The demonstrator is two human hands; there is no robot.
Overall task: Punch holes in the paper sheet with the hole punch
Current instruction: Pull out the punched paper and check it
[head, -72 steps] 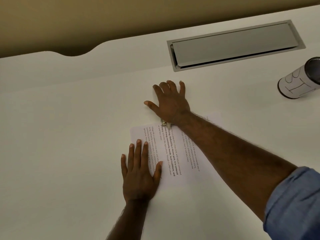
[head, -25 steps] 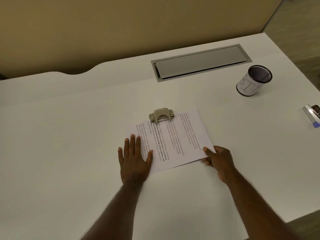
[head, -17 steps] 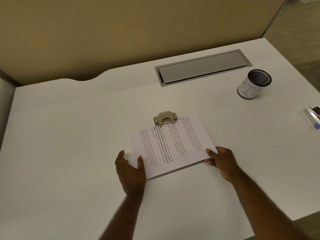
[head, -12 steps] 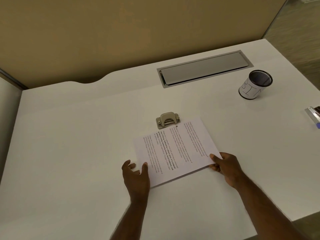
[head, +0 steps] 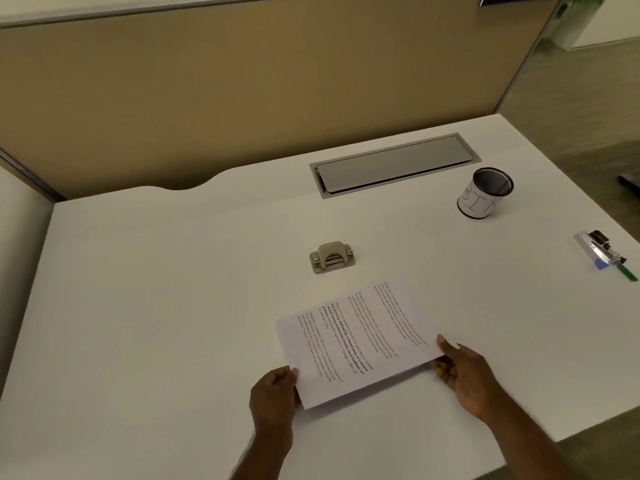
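A printed paper sheet [head: 353, 341] is held just above the white desk [head: 156, 306], its near edge lifted. My left hand [head: 273, 398] pinches its near left corner. My right hand [head: 464, 375] grips its near right corner, thumb on top. The small beige metal hole punch [head: 331, 257] stands alone on the desk beyond the sheet's far edge, a clear gap between them. Any holes in the sheet are too small to make out.
A grey cable hatch [head: 394, 164] is set into the desk at the back. A mesh pen cup [head: 485, 192] with a white label stands at the right. A stapler-like metal tool [head: 601, 252] and a green item lie at the right edge. A tan partition rises behind.
My right hand left the punch and took the sheet's near right corner. My left hand went from pressing flat to pinching the corner. The sheet slid out of the punch towards me.
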